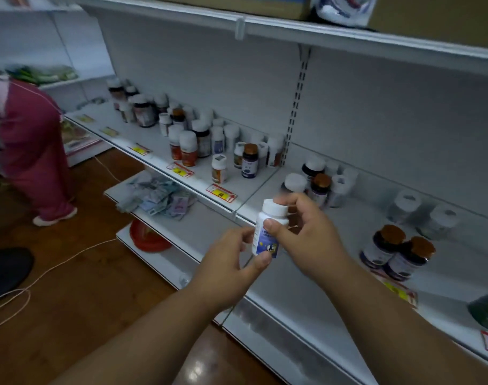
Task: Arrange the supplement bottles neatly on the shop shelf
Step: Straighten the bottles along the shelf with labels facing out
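white bottle (pixel 268 232): upright, held in front of the shelf (pixel 265 187) | left hand (pixel 231 257): pinching its lower label | right hand (pixel 306 234): gripping its upper body and cap

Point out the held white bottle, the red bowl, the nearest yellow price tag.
held white bottle (pixel 268 234): head view, on its label.
red bowl (pixel 148 240): head view, on its rim.
nearest yellow price tag (pixel 398 290): head view, on its yellow centre.

Shop: price-tagged shelf (pixel 238 202) (supplement bottles (pixel 248 161))
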{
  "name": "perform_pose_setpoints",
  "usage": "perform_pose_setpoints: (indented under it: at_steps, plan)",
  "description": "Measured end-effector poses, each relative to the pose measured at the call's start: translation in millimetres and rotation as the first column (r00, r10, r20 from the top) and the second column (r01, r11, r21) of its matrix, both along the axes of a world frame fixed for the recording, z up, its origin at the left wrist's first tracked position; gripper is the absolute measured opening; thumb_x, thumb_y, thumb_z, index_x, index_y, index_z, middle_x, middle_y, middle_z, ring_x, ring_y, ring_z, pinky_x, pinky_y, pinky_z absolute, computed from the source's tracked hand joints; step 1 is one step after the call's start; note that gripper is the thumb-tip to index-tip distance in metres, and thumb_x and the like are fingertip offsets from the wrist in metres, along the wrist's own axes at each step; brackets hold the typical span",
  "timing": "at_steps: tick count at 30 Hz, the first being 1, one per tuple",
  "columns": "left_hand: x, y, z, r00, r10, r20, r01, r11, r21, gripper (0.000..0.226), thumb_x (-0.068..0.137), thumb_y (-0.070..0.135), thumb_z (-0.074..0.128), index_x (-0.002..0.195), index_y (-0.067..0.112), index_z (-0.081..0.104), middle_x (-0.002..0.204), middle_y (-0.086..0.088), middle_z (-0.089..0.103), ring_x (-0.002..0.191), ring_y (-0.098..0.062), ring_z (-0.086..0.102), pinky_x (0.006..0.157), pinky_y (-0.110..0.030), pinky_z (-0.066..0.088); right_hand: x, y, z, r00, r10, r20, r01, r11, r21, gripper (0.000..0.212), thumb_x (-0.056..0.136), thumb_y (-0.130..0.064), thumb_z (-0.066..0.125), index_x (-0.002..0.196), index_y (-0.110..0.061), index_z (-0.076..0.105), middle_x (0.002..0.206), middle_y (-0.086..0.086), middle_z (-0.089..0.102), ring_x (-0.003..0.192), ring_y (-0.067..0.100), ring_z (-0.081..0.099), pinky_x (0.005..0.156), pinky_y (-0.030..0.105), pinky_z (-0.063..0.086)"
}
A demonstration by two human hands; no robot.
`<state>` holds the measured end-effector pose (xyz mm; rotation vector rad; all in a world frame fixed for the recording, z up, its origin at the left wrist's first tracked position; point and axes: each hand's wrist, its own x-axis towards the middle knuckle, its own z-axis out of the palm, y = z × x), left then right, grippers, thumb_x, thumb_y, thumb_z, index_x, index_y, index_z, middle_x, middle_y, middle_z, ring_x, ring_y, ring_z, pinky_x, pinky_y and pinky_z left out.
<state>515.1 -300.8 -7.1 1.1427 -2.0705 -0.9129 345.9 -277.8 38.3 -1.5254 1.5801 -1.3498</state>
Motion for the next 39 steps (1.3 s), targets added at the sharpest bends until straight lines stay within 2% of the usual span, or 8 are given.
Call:
perform_pose_setpoints:
  at_steps: [5, 13, 19, 26, 31, 34, 37, 39]
  plan:
    - [107.8, -75.7, -2.2, 0.997, 0.065, 0.040, -0.064, 0.997, -0.041, 0.068, 0.075, 0.075, 0.042, 0.128, 0.035, 0.050, 0.108, 0.022, 0.050, 0.100, 0.007, 0.047, 0.079, -0.022, 0.042, 103.1, -85.5, -4.0, 0.998, 0.049, 0.033, -0.049, 0.999, -0.007, 0.029, 0.071, -0.044, 0.071, 0.098, -0.041, 0.058, 0.089, -0.011, 0.069, 0.080, 0.010, 0.067, 0.071, 0.040, 0.059]
    - [249.6, -199.0, 12.0, 0.985, 0.131, 0.116, -0.125, 0.991, -0.052, 0.070, 0.076, 0.079, 0.041, 0.130, 0.035, 0.048, 0.115, 0.017, 0.053, 0.099, 0.003, 0.051, 0.083, -0.028, 0.051, 235.8, -212.6, 3.8, 0.994, 0.099, 0.034, -0.100, 0.995, 0.008, 0.030, 0.072, -0.042, 0.071, 0.098, -0.041, 0.057, 0.091, -0.013, 0.069, 0.079, 0.008, 0.067, 0.068, 0.031, 0.058]
    - [270.1, -290.5, -4.4, 0.987, 0.124, 0.101, -0.121, 0.992, -0.038, 0.055, 0.076, 0.076, 0.043, 0.123, 0.048, 0.045, 0.112, 0.026, 0.049, 0.104, 0.011, 0.046, 0.079, -0.017, 0.044, 262.0, -308.5, -9.3, 0.995, 0.102, -0.001, -0.102, 0.995, 0.014, 0.030, 0.070, -0.046, 0.070, 0.097, -0.040, 0.056, 0.091, -0.017, 0.068, 0.081, 0.004, 0.067, 0.069, 0.026, 0.057]
    - [291.8, -407.2, -1.5, 0.960, 0.110, 0.257, -0.089, 0.992, -0.091, 0.064, 0.081, 0.068, 0.049, 0.133, 0.031, 0.047, 0.121, 0.010, 0.055, 0.108, -0.005, 0.051, 0.091, -0.030, 0.047, 270.0, -425.2, -19.9, 0.996, 0.090, 0.007, -0.091, 0.995, 0.051, 0.030, 0.075, -0.035, 0.075, 0.098, -0.039, 0.057, 0.091, -0.017, 0.068, 0.080, 0.002, 0.066, 0.067, 0.021, 0.055]
    - [293.5, -481.4, -10.7, 0.956, 0.081, 0.281, -0.049, 0.991, -0.122, 0.058, 0.082, 0.065, 0.053, 0.130, 0.033, 0.048, 0.117, 0.011, 0.056, 0.105, -0.004, 0.051, 0.087, -0.023, 0.044, 279.2, -488.6, -23.0, 0.993, -0.049, -0.112, 0.056, 0.997, 0.060, 0.037, 0.077, -0.026, 0.075, 0.097, -0.040, 0.047, 0.091, -0.015, 0.063, 0.082, 0.000, 0.062, 0.070, 0.018, 0.049]
    - [290.6, -522.2, -28.2, 0.943, 0.005, 0.332, 0.048, 0.987, -0.152, 0.062, 0.082, 0.063, 0.057, 0.132, 0.028, 0.048, 0.121, 0.006, 0.054, 0.111, -0.010, 0.050, 0.088, -0.020, 0.038, 287.2, -513.1, -34.2, 0.972, -0.143, -0.187, 0.162, 0.982, 0.093, 0.046, 0.077, -0.030, 0.075, 0.106, -0.045, 0.043, 0.099, -0.019, 0.057, 0.087, 0.002, 0.058, 0.070, 0.012, 0.041]
    - [287.6, -566.9, -40.9, 0.906, -0.100, 0.410, 0.185, 0.968, -0.172, 0.069, 0.082, 0.059, 0.058, 0.135, 0.017, 0.047, 0.130, -0.005, 0.052, 0.120, -0.021, 0.047, 0.099, -0.029, 0.037, 297.6, -535.4, -49.1, 0.943, -0.203, -0.263, 0.252, 0.953, 0.166, 0.056, 0.082, -0.029, 0.071, 0.131, -0.033, 0.043, 0.128, -0.007, 0.051, 0.111, 0.012, 0.052, 0.086, 0.023, 0.040]
    - [284.6, -589.9, -45.3, 0.862, -0.194, 0.468, 0.319, 0.926, -0.203, 0.057, 0.079, 0.058, 0.055, 0.119, 0.018, 0.055, 0.116, -0.004, 0.056, 0.110, -0.024, 0.051, 0.092, -0.032, 0.040, 306.6, -544.8, -57.9, 0.925, -0.256, -0.281, 0.318, 0.926, 0.204, 0.056, 0.083, -0.026, 0.069, 0.134, -0.026, 0.045, 0.127, -0.005, 0.050, 0.115, 0.016, 0.052, 0.090, 0.025, 0.039]
